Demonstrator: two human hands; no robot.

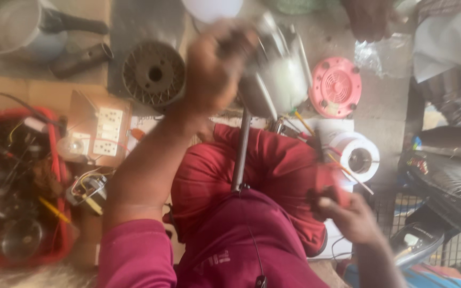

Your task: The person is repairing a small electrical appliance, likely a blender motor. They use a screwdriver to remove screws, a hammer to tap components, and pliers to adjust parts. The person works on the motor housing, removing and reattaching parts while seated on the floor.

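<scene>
Wires and metal parts fill the red crate [54, 160]; left hand [214, 66] grips the motor [276, 74], right hand [350, 216] closed on a red tool [331, 186].

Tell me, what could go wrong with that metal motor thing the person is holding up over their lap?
The left hand grips the grey metal motor part in the air above the lap, so it might slip and drop onto the legs. The picture is blurred, so the hold itself is hard to judge. Thin coloured wires hang beneath it and could snag or pull loose. The right hand holds a small red tool close to the knee, and it might poke the leg.
</scene>
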